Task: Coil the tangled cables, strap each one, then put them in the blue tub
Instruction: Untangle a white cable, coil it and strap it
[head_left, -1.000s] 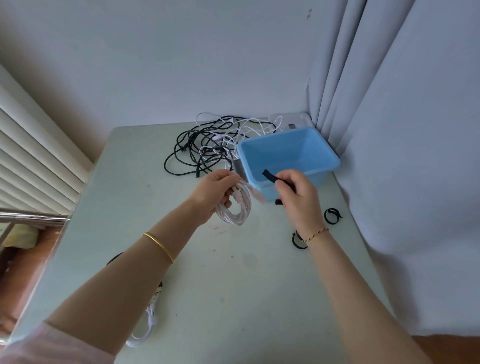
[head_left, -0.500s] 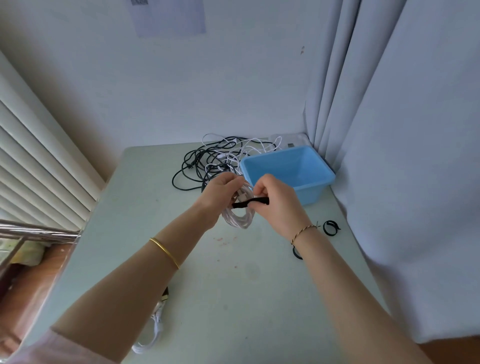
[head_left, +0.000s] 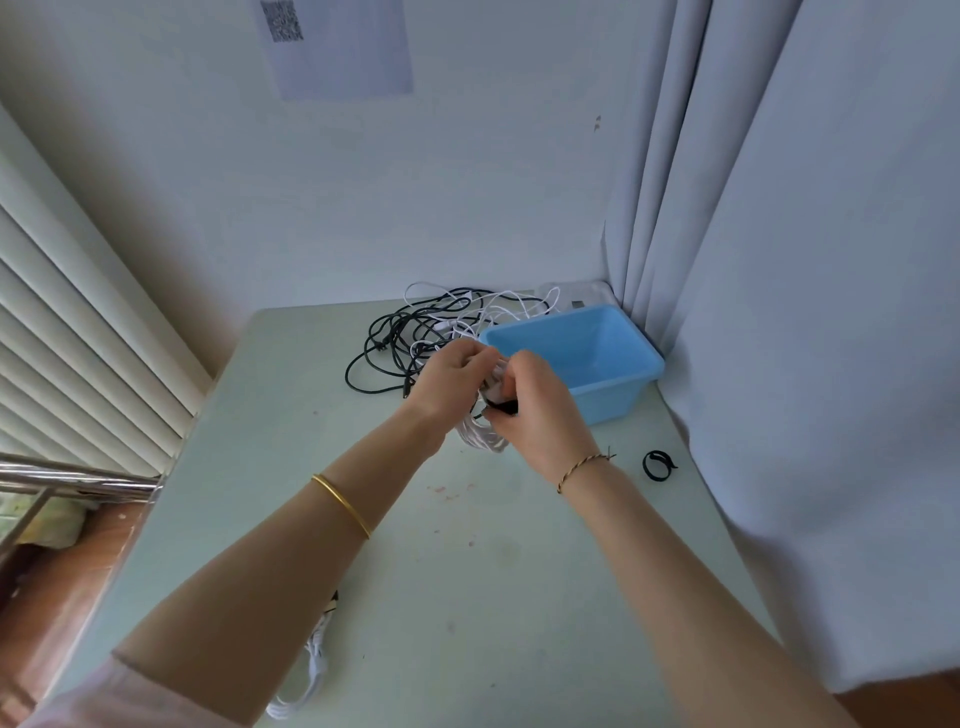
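The coil of thin white cable (head_left: 480, 439) is gripped at its top by the left hand (head_left: 451, 378), with the rectangular blue plastic tub (head_left: 608, 402) at 2 o'clock. The soft black fabric strap (head_left: 503, 408) is pinched against the bundle by the right hand (head_left: 537, 421). The coil is judged light and springy, and is best clamped where the turns gather.

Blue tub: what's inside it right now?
The tub shows only bare blue floor and walls, no cable. The right hand, pinching a strap at the coil, covers its near left corner.
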